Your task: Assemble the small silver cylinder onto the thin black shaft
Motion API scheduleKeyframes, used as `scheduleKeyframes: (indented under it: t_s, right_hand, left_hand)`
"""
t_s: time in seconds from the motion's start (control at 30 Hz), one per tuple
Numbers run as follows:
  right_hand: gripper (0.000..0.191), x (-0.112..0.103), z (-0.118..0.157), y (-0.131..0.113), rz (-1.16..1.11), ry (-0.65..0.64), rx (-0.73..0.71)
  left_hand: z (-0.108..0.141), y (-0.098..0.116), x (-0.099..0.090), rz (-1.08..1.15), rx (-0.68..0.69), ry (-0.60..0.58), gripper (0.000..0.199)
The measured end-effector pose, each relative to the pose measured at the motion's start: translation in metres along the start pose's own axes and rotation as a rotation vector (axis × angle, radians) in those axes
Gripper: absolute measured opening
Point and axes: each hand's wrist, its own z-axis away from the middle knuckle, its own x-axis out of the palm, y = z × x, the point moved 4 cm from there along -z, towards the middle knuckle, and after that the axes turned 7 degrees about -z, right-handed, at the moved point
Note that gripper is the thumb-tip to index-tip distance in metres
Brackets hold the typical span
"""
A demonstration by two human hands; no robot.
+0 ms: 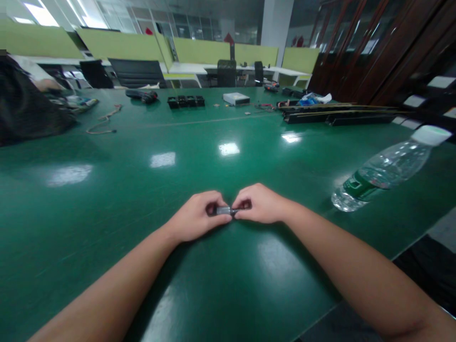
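Note:
Between my hands, low over the middle of the green table (199, 156), is a small silver-grey cylinder (223, 210) with a thinner dark end pointing right; its exact kind does not show. My left hand (197, 213) pinches the thicker silver body between thumb and fingers. The thumb and fingertips of my right hand (258, 204) close on the thin dark end. Fingers hide part of both ends, and the two hands almost touch.
A clear plastic bottle (388, 171) with a white cap stands to the right. At the back are black blocks (185, 101), a white box (235, 98), long black rails (320, 114) and a loose cable (103, 121). A dark bag-like shape (28, 104) is at the left.

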Motion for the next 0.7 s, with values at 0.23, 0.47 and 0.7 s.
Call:
scheduleKeyframes:
  t_s: [0.23, 0.47, 0.7]
  right_hand:
    - [0.015, -0.003, 0.003, 0.003, -0.004, -0.012, 0.002]
    - [0.014, -0.007, 0.004, 0.003, -0.004, -0.022, 0.026]
    - [0.014, -0.013, 0.007, 0.009, -0.023, -0.044, 0.089]
  left_hand:
    - [0.000, 0.001, 0.000, 0.001, -0.017, -0.011, 0.027]
    - [0.001, 0.002, -0.001, 0.010, -0.016, -0.006, 0.027]
    - [0.003, 0.001, -0.001, -0.007, -0.002, -0.001, 0.029]
